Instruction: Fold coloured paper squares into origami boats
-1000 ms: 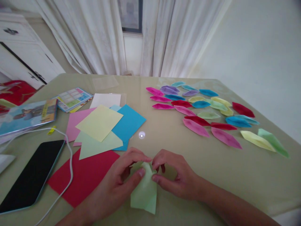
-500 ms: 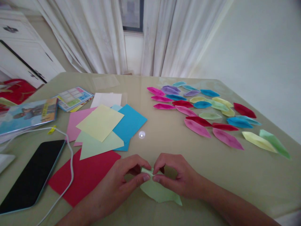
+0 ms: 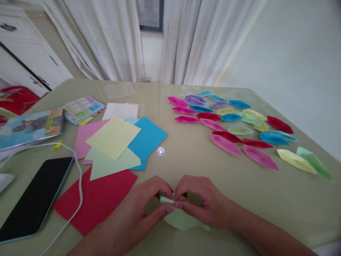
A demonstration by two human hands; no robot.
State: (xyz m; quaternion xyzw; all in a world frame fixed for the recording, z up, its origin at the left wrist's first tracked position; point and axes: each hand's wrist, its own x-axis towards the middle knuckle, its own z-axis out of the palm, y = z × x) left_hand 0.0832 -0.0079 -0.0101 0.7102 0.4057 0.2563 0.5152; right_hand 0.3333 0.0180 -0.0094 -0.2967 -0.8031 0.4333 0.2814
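Observation:
A pale green sheet of paper [image 3: 183, 219], partly folded, is held near the table's front edge. My left hand [image 3: 153, 201] pinches its upper edge between thumb and fingers. Close beside it, my right hand [image 3: 198, 201] pinches the same edge, the fingertips of both hands nearly meeting. A small rolled or folded strip of the paper shows between the thumbs and forefingers. Below the hands the lower part hangs out as a wide flap with a pointed right corner. The fingers hide the middle of the fold.
Left of the hands lie a red sheet [image 3: 93, 202], a light green sheet [image 3: 106, 167], a yellow sheet [image 3: 114, 137] and a blue sheet [image 3: 149, 135]. A phone [image 3: 37, 199] and a white cable [image 3: 80, 181] lie further left. Several folded paper boats [image 3: 259, 157] spread over the right side.
Both hands stay pinched on the green paper and have shifted slightly right and down. The upper edge appears rolled a little more toward me. The camera view has moved slightly.

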